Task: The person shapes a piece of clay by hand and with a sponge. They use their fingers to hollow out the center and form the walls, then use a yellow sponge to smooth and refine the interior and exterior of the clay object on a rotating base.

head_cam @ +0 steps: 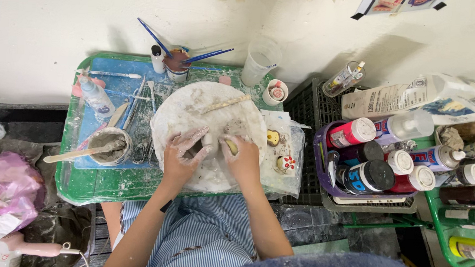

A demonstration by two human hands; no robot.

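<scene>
My left hand (181, 153), smeared with grey clay, presses on a small lump of clay (211, 143) in the middle of a round white board (195, 104). My right hand (241, 152) is on the other side of the lump and holds a small yellowish sponge-like piece (231, 146) against it. Both hands touch the clay. A flat wooden stick (226, 103) lies on the far part of the board.
The board sits on a green tray (110, 184) with a clay-filled pot and stick (109, 146), metal tools (136, 109), a cup of brushes (176, 62), a clear cup (260, 61) and small painted figures (285, 162). Baskets of paint bottles (379, 165) stand right; a pink bag (4, 191) lies left.
</scene>
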